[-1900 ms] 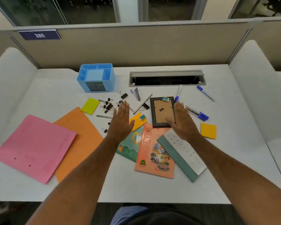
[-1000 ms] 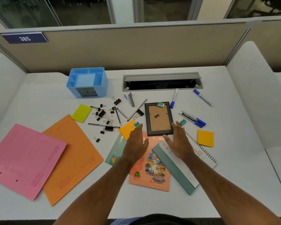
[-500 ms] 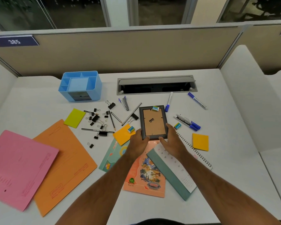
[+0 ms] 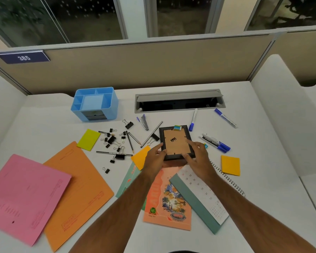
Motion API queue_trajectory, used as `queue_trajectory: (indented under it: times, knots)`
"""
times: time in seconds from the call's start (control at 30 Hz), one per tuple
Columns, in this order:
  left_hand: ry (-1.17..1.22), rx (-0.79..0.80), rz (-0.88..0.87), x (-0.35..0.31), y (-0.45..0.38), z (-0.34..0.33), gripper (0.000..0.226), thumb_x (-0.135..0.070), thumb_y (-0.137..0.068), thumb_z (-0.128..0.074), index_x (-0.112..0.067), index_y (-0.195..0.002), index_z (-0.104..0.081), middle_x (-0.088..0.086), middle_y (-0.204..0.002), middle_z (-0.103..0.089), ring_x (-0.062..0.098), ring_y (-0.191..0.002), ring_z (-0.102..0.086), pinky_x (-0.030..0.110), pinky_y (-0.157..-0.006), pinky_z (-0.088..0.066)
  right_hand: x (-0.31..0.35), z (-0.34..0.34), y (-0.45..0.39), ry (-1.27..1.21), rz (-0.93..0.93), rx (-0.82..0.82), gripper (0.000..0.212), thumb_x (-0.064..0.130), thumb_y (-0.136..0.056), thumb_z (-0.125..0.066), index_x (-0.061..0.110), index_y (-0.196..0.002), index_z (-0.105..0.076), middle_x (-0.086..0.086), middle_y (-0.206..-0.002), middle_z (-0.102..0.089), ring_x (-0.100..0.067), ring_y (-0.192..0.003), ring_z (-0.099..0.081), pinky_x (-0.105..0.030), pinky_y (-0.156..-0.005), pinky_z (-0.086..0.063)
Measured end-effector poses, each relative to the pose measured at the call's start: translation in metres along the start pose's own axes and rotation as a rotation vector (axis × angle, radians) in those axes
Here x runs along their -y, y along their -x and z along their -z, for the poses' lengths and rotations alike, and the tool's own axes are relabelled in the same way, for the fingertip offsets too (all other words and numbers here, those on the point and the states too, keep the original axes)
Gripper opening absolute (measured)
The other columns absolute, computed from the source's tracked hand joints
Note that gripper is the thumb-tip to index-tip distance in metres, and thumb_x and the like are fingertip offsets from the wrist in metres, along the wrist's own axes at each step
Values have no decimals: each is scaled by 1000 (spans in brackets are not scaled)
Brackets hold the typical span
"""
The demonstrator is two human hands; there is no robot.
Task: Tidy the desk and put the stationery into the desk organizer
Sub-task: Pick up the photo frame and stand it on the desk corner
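Note:
A black picture frame (image 4: pixel 173 141) lies back-side up at the desk's middle, its near edge raised slightly. My left hand (image 4: pixel 156 159) grips its near-left corner and my right hand (image 4: pixel 198 157) grips its near-right side. A small eraser (image 4: pixel 177 127) rests on the frame's far edge. The blue desk organizer (image 4: pixel 94 104) stands at the back left with nothing in its top compartments. Binder clips (image 4: pixel 113 141), pencils (image 4: pixel 130 144) and pens lie scattered left of the frame; blue markers (image 4: pixel 215 142) lie to its right.
Pink folder (image 4: pixel 24 196) and orange folder (image 4: pixel 77 190) cover the near left. An orange notebook (image 4: pixel 169 199), a green booklet and a spiral calendar (image 4: pixel 202 196) overlap below my hands. Sticky pads: yellow-green (image 4: pixel 88 139), orange (image 4: pixel 230 165). An open cable tray (image 4: pixel 179 103) sits at the back.
Both hands drew back from lying flat on the desk, then closed on the picture frame's near corners. The frame's near edge has come up a little.

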State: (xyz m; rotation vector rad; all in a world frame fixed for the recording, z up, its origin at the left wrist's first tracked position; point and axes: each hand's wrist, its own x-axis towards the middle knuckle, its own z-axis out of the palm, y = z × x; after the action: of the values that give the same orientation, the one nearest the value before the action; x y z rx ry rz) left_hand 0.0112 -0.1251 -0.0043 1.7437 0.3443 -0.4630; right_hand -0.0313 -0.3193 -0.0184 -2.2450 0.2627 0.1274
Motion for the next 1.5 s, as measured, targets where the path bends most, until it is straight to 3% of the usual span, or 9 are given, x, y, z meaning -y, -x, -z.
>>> queue_trajectory:
  times: [0.1, 0.2, 0.3, 0.4, 0.73, 0.93, 1.13, 1.33, 1.5]
  knots:
    - [-27, -7, -26, -7, 1, 1, 31, -26, -100, -61, -33, -129, -67, 4, -120, -69, 17, -102, -70, 44, -88, -61, 3, 3, 3, -22, 44, -15, 49, 49, -95, -64, 38, -141, -52, 2, -148, -35, -19, -139, -36, -42, -110, -44]
    - [-5, -30, -66, -19, 4, 3, 29, -24, -102, -59, -26, -128, -69, -2, -111, -71, 14, -94, -69, 37, -83, -62, 8, 9, 2, -4, 98, -40, 48, 49, -90, -71, 32, -133, -61, 3, -147, -35, -8, -134, -32, -31, -107, -37]
    - [29, -56, -112, -28, 3, 10, 27, -25, -104, -57, -20, -125, -72, 1, -104, -75, 14, -80, -67, 29, -72, -61, 11, 19, -3, 82, 189, -33, 50, 39, -91, -74, 28, -137, -58, 3, -145, -40, -3, -129, -34, -26, -107, -38]
    - [21, -77, -114, -38, 4, 16, 27, -36, -104, -56, -21, -113, -76, 6, -99, -76, 14, -73, -66, 42, -76, -62, 20, 30, -11, 135, 251, -64, 34, 20, -98, -66, 21, -132, -61, 1, -136, -52, -9, -126, -48, -32, -108, -48]
    - [110, -69, -243, -77, 11, 30, 70, -61, -101, -47, 5, -91, -66, 21, -81, -69, 21, -71, -64, 43, -79, -56, 56, 69, -29, 50, 172, -137, 32, 26, -103, -60, 17, -133, -58, -3, -125, -69, -19, -109, -66, -32, -96, -56]
    - [43, 5, -332, -86, 16, 28, 43, -54, -104, -47, -22, -82, -65, -12, -67, -60, 14, -68, -58, 29, -65, -52, 65, 82, -27, 16, 190, -177, 33, 32, -101, -60, 17, -131, -58, -3, -121, -71, -14, -100, -64, -26, -86, -55]
    - [-156, 15, -351, -64, 3, 25, 39, -51, -101, -56, -25, -128, -62, 3, -90, -67, 14, -82, -63, 31, -65, -55, 61, 91, -25, -57, 145, -169, 38, 45, -99, -59, 22, -129, -57, 2, -120, -71, -17, -101, -69, -35, -85, -63]
    - [-276, -37, -394, -45, -2, 27, 14, -37, -98, -67, -34, -111, -62, -1, -110, -54, 8, -99, -57, 8, -76, -43, 53, 99, -24, -207, 59, -183, 28, 39, -102, -59, 22, -125, -57, 3, -109, -72, -15, -95, -72, -37, -84, -63]
    - [3, 86, -146, -31, -4, 33, 25, -48, -99, -62, -29, -114, -67, -4, -116, -72, 15, -115, -65, 36, -92, -51, 46, 104, -19, -412, -28, -213, 24, 31, -101, -62, 19, -122, -58, -1, -107, -74, -14, -86, -73, -28, -78, -62]
